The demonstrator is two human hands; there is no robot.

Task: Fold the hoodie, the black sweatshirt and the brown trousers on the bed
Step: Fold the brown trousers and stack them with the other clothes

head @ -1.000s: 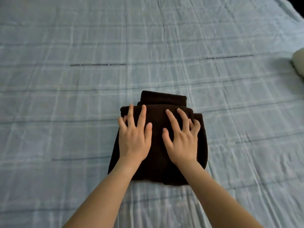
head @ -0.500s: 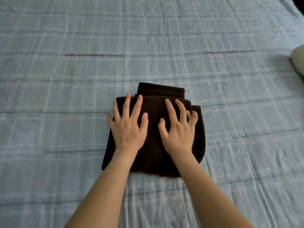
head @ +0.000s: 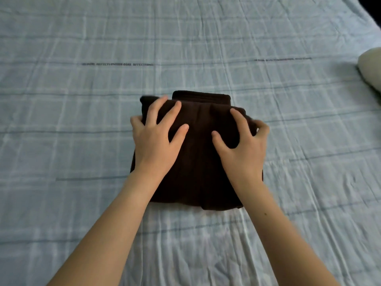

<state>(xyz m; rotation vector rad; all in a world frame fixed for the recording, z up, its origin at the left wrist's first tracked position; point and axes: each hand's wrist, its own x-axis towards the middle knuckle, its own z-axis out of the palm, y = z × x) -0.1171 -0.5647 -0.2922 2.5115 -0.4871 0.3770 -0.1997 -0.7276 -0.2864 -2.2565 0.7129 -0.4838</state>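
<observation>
Progress looks well on for one garment at least: a dark folded garment point(head: 203, 162), brownish enough that I take it for the brown trousers, lies as a compact squarish bundle near the middle of the bed point(head: 82, 193), with a narrower folded layer showing at its far edge; that piece seems to need only a last squaring-up. Neither the hoodie nor the black sweatshirt can be made out for certain; a pale rounded thing point(head: 371, 69) sits at the right edge of the view, well apart from the bundle, and I cannot tell whether it is a pillow or one of the clothes; so whether the other two are folded or still to do is not shown.

Both hands are on the bundle, one towards each side. The left hand point(head: 156, 139) lies on its left half, fingers spread and nearly straight, reaching to the far left corner, the outermost finger at the left edge. The right hand point(head: 242, 151) is on the right half, fingers bent claw-like, the outer ones curling over the right edge as if to take hold of it; bare dark cloth shows between the two thumbs.
</observation>
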